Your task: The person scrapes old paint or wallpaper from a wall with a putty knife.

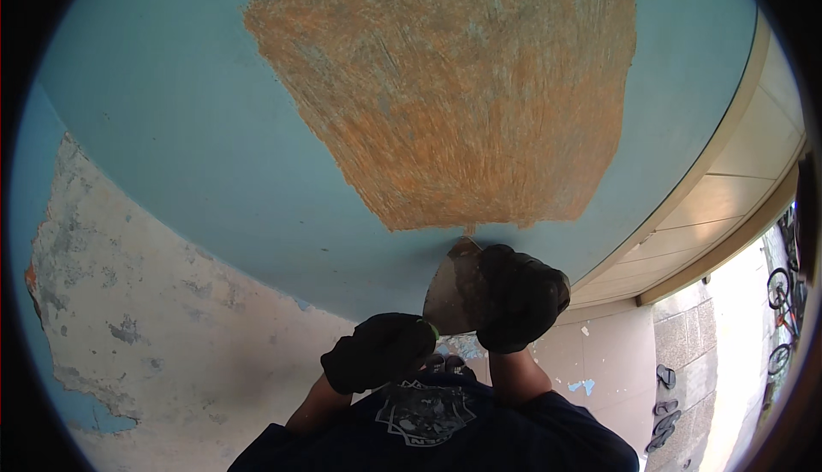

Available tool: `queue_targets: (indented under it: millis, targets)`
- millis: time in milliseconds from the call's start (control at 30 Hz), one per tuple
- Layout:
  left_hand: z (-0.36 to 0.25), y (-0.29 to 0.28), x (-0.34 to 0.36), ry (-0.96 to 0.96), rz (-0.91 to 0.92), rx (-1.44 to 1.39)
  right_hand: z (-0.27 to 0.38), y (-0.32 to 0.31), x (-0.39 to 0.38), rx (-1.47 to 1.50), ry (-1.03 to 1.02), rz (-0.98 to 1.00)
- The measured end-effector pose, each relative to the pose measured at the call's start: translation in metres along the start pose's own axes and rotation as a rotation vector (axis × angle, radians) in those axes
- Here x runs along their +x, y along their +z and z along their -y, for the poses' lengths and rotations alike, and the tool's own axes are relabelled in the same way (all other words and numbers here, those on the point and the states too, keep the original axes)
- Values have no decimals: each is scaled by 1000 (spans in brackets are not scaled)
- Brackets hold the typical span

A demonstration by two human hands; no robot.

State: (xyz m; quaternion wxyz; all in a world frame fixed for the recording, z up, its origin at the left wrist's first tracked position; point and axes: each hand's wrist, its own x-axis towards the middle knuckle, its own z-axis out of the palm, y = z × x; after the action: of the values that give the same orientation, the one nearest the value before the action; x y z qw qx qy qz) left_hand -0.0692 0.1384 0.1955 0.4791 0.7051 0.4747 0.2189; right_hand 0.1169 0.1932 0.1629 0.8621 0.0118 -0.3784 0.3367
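In a black glove, my right hand (524, 296) is closed round a broad metal scraper (452, 290), which tilts up and left. The scraper's top corner is at the lower edge of a rough, scraped orange-brown patch (479, 112) on the blue-green painted surface (205, 121). My left hand (381, 352), gloved in black too, is curled beside the blade's lower corner. A thin green edge shows at its fingers; what they hold is hidden. I cannot tell whether the left glove touches the blade.
To the left, a wall (154, 275) has worn whitish plaster with flaking blue paint. Pale tiles (599, 348) with paint flakes (582, 386) lie at lower right. Several sandals (664, 425) and a bicycle (779, 322) are farther right. Beige panels (728, 202) border the painted surface.
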Motion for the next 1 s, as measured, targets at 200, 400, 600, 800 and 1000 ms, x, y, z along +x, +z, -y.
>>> queue_targets:
  millis: [200,400,600,800,1000]
  targets:
    - [21,-1,8,751,-269,661,5,6,7,-101,1,33]
    - [17,7,14,360,-16,-114,8,23,14,-266,-77,12]
    - [18,3,14,486,18,22,4,13,17,-211,-36,51]
    - [9,6,22,966,-364,605,9,11,9,-578,-86,16]
    - [-13,-4,16,900,-321,622,10,9,16,-291,-83,54]
